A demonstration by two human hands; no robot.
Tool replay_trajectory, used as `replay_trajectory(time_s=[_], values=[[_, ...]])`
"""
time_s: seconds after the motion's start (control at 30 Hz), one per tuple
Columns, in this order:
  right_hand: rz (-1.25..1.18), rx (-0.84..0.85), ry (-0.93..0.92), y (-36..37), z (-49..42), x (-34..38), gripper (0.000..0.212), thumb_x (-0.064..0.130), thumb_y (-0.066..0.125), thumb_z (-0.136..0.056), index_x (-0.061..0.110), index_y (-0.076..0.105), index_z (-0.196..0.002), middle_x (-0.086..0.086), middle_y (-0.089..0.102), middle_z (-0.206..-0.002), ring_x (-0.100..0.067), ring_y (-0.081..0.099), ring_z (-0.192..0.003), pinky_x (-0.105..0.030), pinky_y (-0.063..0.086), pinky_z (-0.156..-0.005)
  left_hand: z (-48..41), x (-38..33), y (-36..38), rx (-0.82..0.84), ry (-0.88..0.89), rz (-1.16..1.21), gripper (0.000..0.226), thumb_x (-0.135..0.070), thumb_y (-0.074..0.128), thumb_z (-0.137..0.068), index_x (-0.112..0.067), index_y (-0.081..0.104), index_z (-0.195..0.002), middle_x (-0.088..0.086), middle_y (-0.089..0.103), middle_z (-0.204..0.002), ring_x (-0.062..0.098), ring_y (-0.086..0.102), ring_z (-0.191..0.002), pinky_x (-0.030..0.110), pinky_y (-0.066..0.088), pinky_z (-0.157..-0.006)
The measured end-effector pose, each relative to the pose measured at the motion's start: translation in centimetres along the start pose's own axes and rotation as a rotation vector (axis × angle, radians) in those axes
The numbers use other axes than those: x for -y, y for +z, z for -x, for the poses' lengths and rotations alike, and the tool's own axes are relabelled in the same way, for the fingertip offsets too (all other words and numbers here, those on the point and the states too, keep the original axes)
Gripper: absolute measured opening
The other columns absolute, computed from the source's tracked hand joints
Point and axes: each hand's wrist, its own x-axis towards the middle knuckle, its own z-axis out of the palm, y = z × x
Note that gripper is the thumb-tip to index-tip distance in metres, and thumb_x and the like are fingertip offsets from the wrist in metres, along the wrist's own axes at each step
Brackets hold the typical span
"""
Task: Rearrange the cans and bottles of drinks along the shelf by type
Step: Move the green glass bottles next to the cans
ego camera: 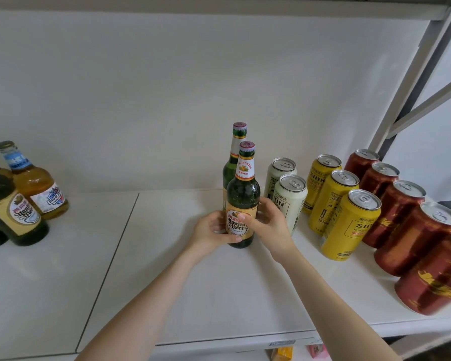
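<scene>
hands both clamped on bottle [243,194]: left hand [214,230] and right hand [268,221] curl round its lower body, thumbs on label

bottle seems to stand mid-shelf [167,282], just before rear bottle [231,165], white cans [289,196] just right

likely full glass: heavy, stiff, smooth, breakable; best held low at label band, not neck

long axis upright, cap up, label toward camera

yellow cans [349,222], red cans [412,230] further right; left bottles [16,207] well apart

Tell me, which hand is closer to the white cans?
The right hand. It grips the front green bottle's right side, right next to the front white can. The left hand grips the bottle's left side, with the bottle between it and the cans.
</scene>
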Motion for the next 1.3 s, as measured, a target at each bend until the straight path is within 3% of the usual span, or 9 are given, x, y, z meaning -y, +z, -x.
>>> replay_trajectory(time_s=[0.27, 0.43, 0.6, 0.7, 0.83, 1.03, 1.17, 1.3], values=[[-0.024, -0.012, 0.02, 0.1, 0.0, 0.0, 0.05, 0.023, 0.085, -0.075, 0.02, 0.061, -0.119, 0.002, 0.071, -0.113, -0.016, 0.066, -0.108, -0.043, 0.056, -0.094, -0.1, 0.0, -0.1, 0.0, -0.016, -0.012, 0.058, 0.002, 0.091, -0.059, -0.02, 0.066, -0.106, 0.004, 0.074, -0.104, 0.019, 0.072, -0.098, 0.029, 0.057, -0.084], [-0.045, -0.034, 0.063, 0.2, 0.3, 0.5, 0.047, 0.021, 0.084, -0.075, 0.022, 0.061, -0.116, 0.003, 0.071, -0.113, -0.013, 0.066, -0.108, -0.038, 0.056, -0.094, 0.3, -0.4, -0.1, 0.018, -0.038, -0.024, 0.06, 0.006, 0.088, -0.061, -0.016, 0.064, -0.111, 0.003, 0.073, -0.102, 0.017, 0.071, -0.093, 0.022, 0.056, -0.076], [-0.058, -0.082, 0.113, 0.5, 1.1, 0.9, 0.047, 0.023, 0.083, -0.076, 0.017, 0.061, -0.117, 0.001, 0.07, -0.115, -0.013, 0.066, -0.109, -0.031, 0.055, -0.092, 1.1, 0.0, -1.3, -0.021, -0.096, -0.054, 0.066, -0.001, 0.092, -0.054, -0.02, 0.063, -0.11, 0.009, 0.069, -0.106, 0.024, 0.066, -0.1, 0.036, 0.055, -0.093], [-0.003, -0.17, 0.137, 0.7, 2.0, 0.8, 0.048, 0.026, 0.08, -0.08, 0.01, 0.06, -0.121, -0.001, 0.069, -0.113, -0.013, 0.066, -0.106, -0.027, 0.055, -0.086, 2.1, 0.1, -2.6, -0.086, -0.144, -0.104, 0.067, 0.0, 0.09, -0.062, -0.013, 0.062, -0.121, 0.014, 0.063, -0.113, 0.023, 0.062, -0.104, 0.03, 0.051, -0.091], [0.321, -0.293, 0.098, 1.1, 3.7, 0.6, 0.048, 0.037, 0.074, -0.085, 0.011, 0.058, -0.122, 0.001, 0.065, -0.113, -0.016, 0.062, -0.103, -0.036, 0.054, -0.087, 3.4, 0.4, -4.9, -0.165, -0.112, -0.275, 0.057, -0.006, 0.086, -0.071, -0.009, 0.062, -0.123, 0.015, 0.064, -0.118, 0.026, 0.061, -0.114, 0.029, 0.048, -0.095], [1.094, -0.293, -0.123, 2.4, 7.1, 0.2, 0.049, 0.039, 0.068, -0.085, 0.011, 0.057, -0.124, -0.01, 0.061, -0.118, -0.033, 0.057, -0.107, -0.045, 0.047, -0.083, 6.9, 0.3, -8.2, -0.233, 0.186, -0.929, 0.054, -0.024, 0.072, -0.085, -0.005, 0.057, -0.134, 0.016, 0.057, -0.135, 0.035, 0.052, -0.126, 0.04, 0.043, -0.102], [1.309, -0.163, -0.043, 3.4, 9.4, 0.7, 0.066, 0.049, 0.058, -0.089, 0.015, 0.041, -0.143, -0.01, 0.042, -0.151, -0.032, 0.039, -0.138, -0.047, 0.034, -0.107, 8.6, 0.9, -9.6, -0.215, 0.24, -1.191, 0.061, -0.046, 0.053, -0.082, -0.01, 0.059, -0.132, 0.022, 0.055, -0.138, 0.04, 0.054, -0.127, 0.052, 0.045, -0.1], [1.383, -0.095, -0.019, 4.2, 12.0, 1.2, 0.072, 0.05, 0.054, -0.091, 0.015, 0.032, -0.149, -0.012, 0.032, -0.158, -0.032, 0.03, -0.145, -0.049, 0.028, -0.113, 11.3, 0.6, -10.7, -0.155, 0.232, -1.297, 0.067, -0.052, 0.039, -0.081, -0.012, 0.062, -0.13, 0.021, 0.058, -0.136, 0.038, 0.056, -0.125, 0.058, 0.045, -0.098]])
